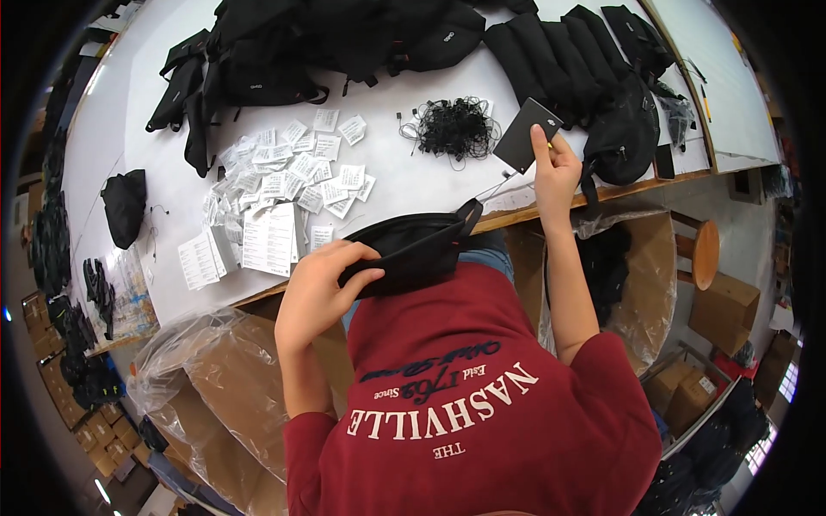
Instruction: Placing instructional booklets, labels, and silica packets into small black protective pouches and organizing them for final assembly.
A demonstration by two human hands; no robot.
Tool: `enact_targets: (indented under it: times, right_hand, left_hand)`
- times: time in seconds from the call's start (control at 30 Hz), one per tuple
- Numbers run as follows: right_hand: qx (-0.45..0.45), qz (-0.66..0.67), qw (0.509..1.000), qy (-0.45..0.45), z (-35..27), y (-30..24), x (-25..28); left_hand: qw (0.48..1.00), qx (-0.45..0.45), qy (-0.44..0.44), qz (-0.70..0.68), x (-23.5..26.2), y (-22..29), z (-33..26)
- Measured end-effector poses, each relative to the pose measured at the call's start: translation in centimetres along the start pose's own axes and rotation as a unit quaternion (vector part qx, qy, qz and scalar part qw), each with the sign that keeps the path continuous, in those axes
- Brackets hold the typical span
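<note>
My left hand [320,282] grips the rim of a small black fabric bag [417,262], thumb and fingers pinched over its edge. The bag rests at the table's front edge against me, its mouth partly spread. In my right hand [557,176], raised to the right of the bag, is a flat dark rectangular card [521,142] with a small light mark. Below the card, a thin cord runs toward the bag's strap; whether it is attached to the card I cannot tell. The inside of the bag is too dark to make out.
On the white table [370,189] lie a heap of small white printed packets [292,163], stacks of white leaflets [268,241], a tangle of black cables [454,127] and piled black bags [344,43]. Plastic-lined cartons [224,370] stand below the table edge.
</note>
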State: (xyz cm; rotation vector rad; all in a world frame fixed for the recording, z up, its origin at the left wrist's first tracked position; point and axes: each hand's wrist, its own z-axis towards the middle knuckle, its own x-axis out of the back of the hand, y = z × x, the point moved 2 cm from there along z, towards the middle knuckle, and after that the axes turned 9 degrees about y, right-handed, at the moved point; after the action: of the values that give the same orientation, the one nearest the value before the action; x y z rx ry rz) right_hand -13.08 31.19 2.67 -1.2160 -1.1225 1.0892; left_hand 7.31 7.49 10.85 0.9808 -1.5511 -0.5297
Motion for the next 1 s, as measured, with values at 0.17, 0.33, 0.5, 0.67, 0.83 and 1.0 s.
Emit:
enact_targets:
  times: [0.17, 0.33, 0.5, 0.67, 0.83, 1.0]
  right_hand:
    - [-0.068, 0.092, 0.992, -0.060, -1.1, -0.6, -2.4]
    - [-0.260, 0.161, 0.946, -0.108, -2.5, 0.9, -3.5]
    - [-0.289, 0.214, 0.929, -0.093, -3.6, -1.7, -4.7]
    - [0.055, -0.099, 0.923, -0.368, -4.0, -5.7, -4.2]
    - [0.319, -0.365, 0.737, -0.471, -6.4, -7.6, -4.9]
    - [0.226, -0.338, 0.738, -0.539, -6.5, -6.5, -4.6]
  left_hand:
    - [0.991, -0.131, 0.029, 0.024, -0.9, 0.6, 0.6]
    - [0.988, -0.151, 0.018, 0.020, -1.0, 1.2, 0.5]
    - [0.989, -0.145, 0.023, 0.017, -1.0, 1.0, 0.2]
    - [0.983, -0.166, 0.073, 0.024, -1.1, 1.0, 0.5]
    - [0.969, -0.231, 0.093, 0.011, -1.8, 1.7, 1.3]
    - [0.980, -0.195, 0.026, 0.030, -2.1, -0.6, 1.4]
